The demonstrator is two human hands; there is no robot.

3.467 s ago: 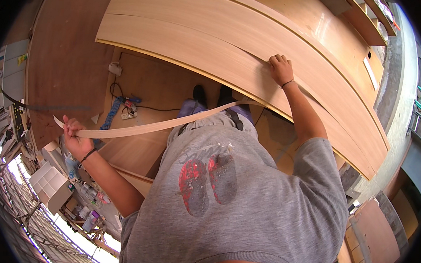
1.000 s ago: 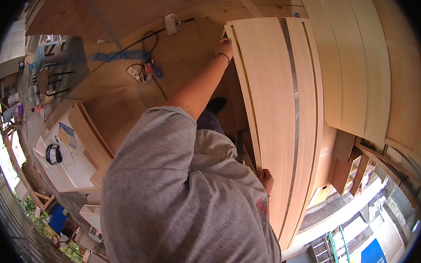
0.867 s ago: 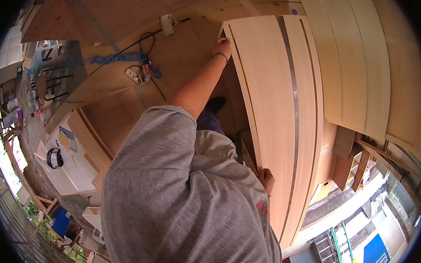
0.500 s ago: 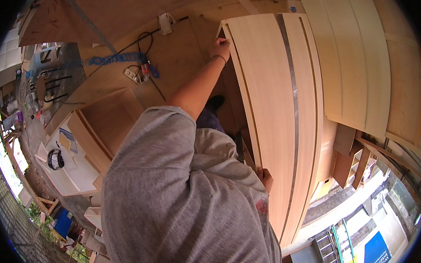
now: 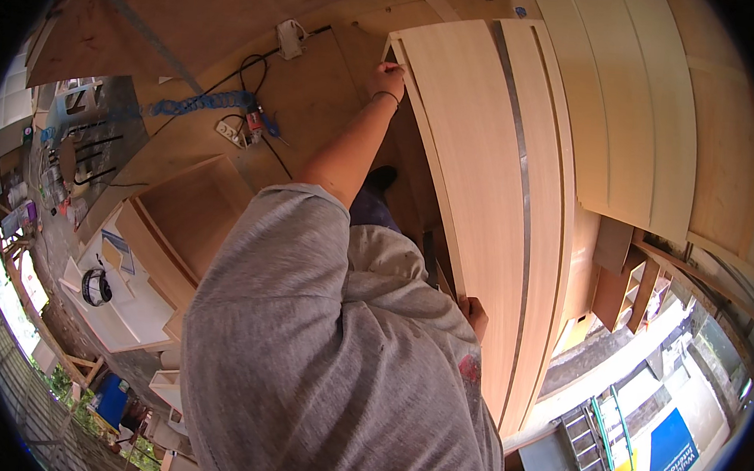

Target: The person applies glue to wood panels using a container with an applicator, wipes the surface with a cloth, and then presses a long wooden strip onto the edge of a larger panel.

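Note:
A long cabinet-like piece with pale wood-grain panels (image 5: pixel 464 154) lies before me, a dark groove running down its length. Stretched out to its far left corner, my left hand (image 5: pixel 386 79) is closed, the fingertips pinched against the panel's edge. Nearer to my body, my right hand (image 5: pixel 476 318) is curled at the same long edge, partly covered by my grey shirt. Anything thin within either hand's fingers is too small or hidden to make out. The dark inside of the piece shows between my left arm and the edge.
At left are an open wooden box (image 5: pixel 193 216), a white power strip (image 5: pixel 230 131), a red-and-blue tool (image 5: pixel 256 124) and a coiled blue hose (image 5: pixel 199 102). Tall pale panels (image 5: pixel 627 104) stand at right. A ladder (image 5: pixel 584 455) is at lower right.
The view has shifted slightly. Both hands stay at the same long edge, the left at the far corner and the right nearer; neither has plainly let go.

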